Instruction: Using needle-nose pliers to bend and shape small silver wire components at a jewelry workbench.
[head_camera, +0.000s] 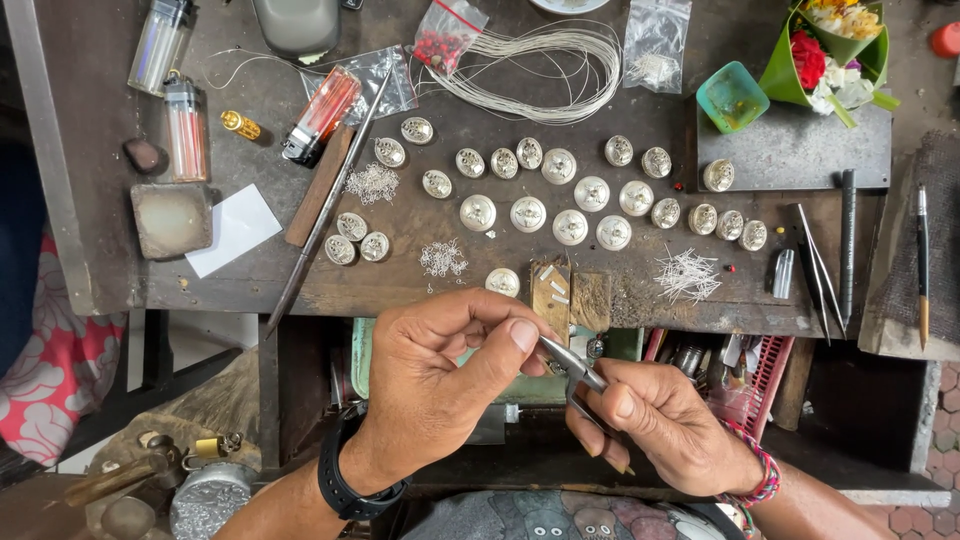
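My left hand (440, 380) is held in front of the workbench edge, thumb and fingers pinched together; whatever sits between them is too small to see. My right hand (660, 425) grips small metal pliers (575, 365), whose tips point up-left and meet the left thumb tip. Several round silver ornaments (570, 195) lie in rows on the dark wooden bench (700, 300) above both hands. One silver ornament (503, 282) rests nearest, by a small wooden bench pin (551, 290).
A white wire coil (560, 70), plastic bags, lighters (185, 130), a green cup (732, 96), flowers (830, 50), tweezers (815, 265), pens, a long metal rod (325, 215) and heaps of tiny silver pieces (688, 275) are spread over the bench. A drawer with tools (730, 370) is open below.
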